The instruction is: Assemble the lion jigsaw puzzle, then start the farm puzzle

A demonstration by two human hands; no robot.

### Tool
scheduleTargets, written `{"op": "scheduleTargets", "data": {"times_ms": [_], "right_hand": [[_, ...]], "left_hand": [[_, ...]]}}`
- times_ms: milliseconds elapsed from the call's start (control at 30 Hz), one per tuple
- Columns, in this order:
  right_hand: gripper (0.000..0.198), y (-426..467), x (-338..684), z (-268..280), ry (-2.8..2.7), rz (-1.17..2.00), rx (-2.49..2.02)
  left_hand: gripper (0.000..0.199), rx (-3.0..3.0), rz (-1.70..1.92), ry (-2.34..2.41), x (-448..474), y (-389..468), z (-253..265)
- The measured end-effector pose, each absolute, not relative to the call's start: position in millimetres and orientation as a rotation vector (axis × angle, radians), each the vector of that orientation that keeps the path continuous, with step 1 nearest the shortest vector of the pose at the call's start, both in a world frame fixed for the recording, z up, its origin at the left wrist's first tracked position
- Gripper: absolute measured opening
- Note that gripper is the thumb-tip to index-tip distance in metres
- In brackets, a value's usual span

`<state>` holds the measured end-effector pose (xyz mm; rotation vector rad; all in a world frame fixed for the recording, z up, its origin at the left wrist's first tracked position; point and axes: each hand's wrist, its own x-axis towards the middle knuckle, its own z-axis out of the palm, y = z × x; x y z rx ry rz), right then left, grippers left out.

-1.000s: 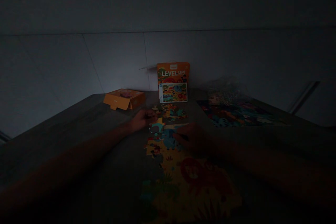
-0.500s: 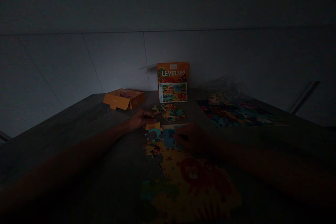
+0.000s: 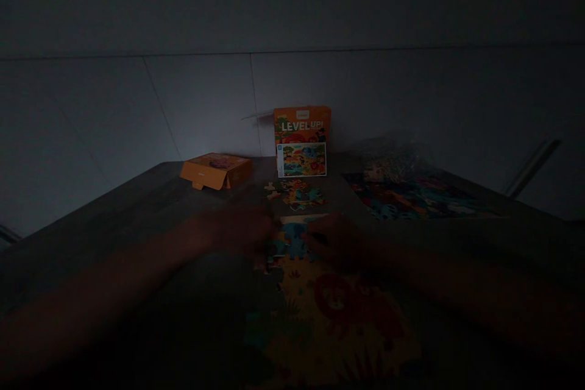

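A partly joined jigsaw puzzle [image 3: 306,292] with a lion and a blue elephant runs down the middle of the dim table. My left hand [image 3: 247,225], smeared by motion, is over the puzzle's upper left part and hides some of it. What its fingers do cannot be made out. On the elephant's right side rests my right hand [image 3: 331,237], fingers bent and fingertips at the puzzle; in the dark I cannot tell whether they grip a piece. Several loose puzzle pieces [image 3: 299,195] lie just beyond both hands.
An orange LEVEL UP! box [image 3: 301,119] stands at the back with a picture card [image 3: 302,160] leaning on it. Left of it lies an open orange box [image 3: 217,170]. Toward the right are a clear plastic bag [image 3: 397,161] and a dark, colourful puzzle [image 3: 420,198].
My left hand has swung right and slightly nearer, now covering the upper left puzzle section that was visible before. My right hand has stayed at the elephant.
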<state>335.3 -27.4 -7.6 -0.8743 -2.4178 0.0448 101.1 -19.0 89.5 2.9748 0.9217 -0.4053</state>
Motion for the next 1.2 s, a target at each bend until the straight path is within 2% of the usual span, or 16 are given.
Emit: {"op": "scheduleTargets", "data": {"times_ms": [133,367,600,767,900,1067,1200], "right_hand": [[0.036,-26,336,-9,-2.436,0.042,-0.886],[0.035,-26,336,-9,-2.451,0.055,-0.920],[0.034,-27,336,-7,-2.462,0.063,-0.913],[0.035,-27,336,-7,-2.467,0.055,-0.912],[0.035,-27,336,-6,-2.462,0.060,-0.875],[0.034,-29,335,-5,-2.461,0.056,-0.884],[0.034,-29,335,-5,-2.469,0.072,-0.905]], "left_hand": [[0.018,2.898,-0.446,0.787,102,-17,88],[0.016,2.900,-0.421,0.748,99,-16,88],[0.027,2.995,-0.463,0.677,102,-20,88],[0.031,3.000,-0.459,0.854,97,-16,98],[0.028,3.015,-0.356,1.027,75,14,98],[0.016,2.899,-0.268,0.977,43,72,74],[0.023,2.816,-0.147,0.985,31,95,54]]}}
